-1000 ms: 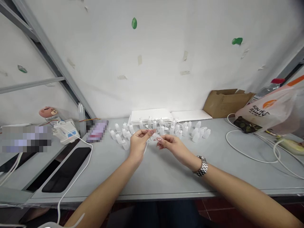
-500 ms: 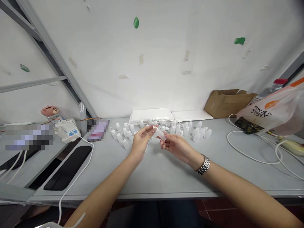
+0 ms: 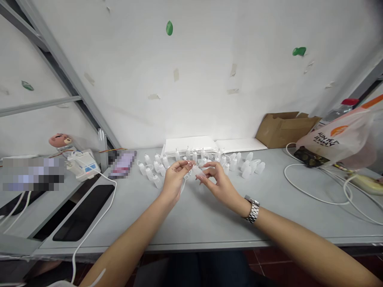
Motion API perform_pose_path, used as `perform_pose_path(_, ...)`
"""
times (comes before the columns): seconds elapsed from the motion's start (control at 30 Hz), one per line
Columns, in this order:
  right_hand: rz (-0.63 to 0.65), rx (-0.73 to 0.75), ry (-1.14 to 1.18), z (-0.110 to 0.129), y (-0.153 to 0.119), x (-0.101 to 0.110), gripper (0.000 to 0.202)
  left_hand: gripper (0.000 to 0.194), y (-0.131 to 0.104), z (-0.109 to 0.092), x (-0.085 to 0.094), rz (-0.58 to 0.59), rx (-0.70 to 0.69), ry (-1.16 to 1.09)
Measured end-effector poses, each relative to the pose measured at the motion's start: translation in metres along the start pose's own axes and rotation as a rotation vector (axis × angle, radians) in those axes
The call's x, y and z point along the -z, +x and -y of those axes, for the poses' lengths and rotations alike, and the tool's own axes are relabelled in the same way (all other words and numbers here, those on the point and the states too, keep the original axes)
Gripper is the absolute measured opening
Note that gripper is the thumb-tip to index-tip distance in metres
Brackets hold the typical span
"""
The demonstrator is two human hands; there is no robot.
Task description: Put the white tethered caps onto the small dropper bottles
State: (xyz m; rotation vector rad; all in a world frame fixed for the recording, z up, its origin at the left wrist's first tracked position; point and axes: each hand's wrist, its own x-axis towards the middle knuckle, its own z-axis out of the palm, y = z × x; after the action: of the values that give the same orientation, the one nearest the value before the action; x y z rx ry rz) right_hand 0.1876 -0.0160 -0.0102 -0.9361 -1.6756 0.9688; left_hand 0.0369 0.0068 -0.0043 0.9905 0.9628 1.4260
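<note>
Between my two hands, above the table, is a small translucent squeeze bottle (image 3: pixel 198 172), tilted. My left hand (image 3: pixel 175 179) is closed in a pinch at its upper end; the fingertips hide exactly what they grip there. The thumb and fingers of my right hand (image 3: pixel 220 183) are curled around the bottle's lower end. A thin white loop hangs under my left fingers. Behind and left of my hands stand several like bottles with thin tips (image 3: pixel 157 181). To the right are several bottles without visible tips (image 3: pixel 246 172), some leaning or lying down.
White flat sheets (image 3: pixel 190 142) lie against the wall behind the bottles. An open cardboard box (image 3: pixel 284 133), a plastic bag (image 3: pixel 338 137) and a looped white cable (image 3: pixel 311 202) are on the right. At the left are a black phone (image 3: pixel 85 213) and a white charger (image 3: pixel 82 165).
My right hand has turned from palm-up to knuckles-up around the bottle. The bottle has shifted slightly left and lower. My left hand keeps its pinch at the upper end.
</note>
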Motion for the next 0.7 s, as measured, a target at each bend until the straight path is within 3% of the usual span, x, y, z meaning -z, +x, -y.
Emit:
perform_pose_path(0.13,0.036,0.080,-0.193,0.001,-0.002,0.001,0.024,0.018,0.000,0.000,-0.001,0.019,0.015,-0.029)
perform_pose_path(0.33,0.084,-0.082,0.244,0.002,0.006,0.005,0.022,0.024,-0.002,-0.004,-0.003,0.121,-0.004,-0.033)
perform_pose_path(0.47,0.109,-0.190,0.412,0.003,0.008,0.005,0.028,0.025,-0.002,-0.004,-0.002,0.112,0.005,-0.010)
perform_pose_path(0.57,0.101,-0.209,0.382,0.003,0.004,0.001,0.032,0.024,-0.002,-0.003,-0.001,0.045,0.001,0.009)
perform_pose_path(0.7,0.081,-0.099,0.184,0.003,-0.001,-0.003,0.035,0.025,-0.004,-0.003,-0.003,-0.022,-0.018,0.063)
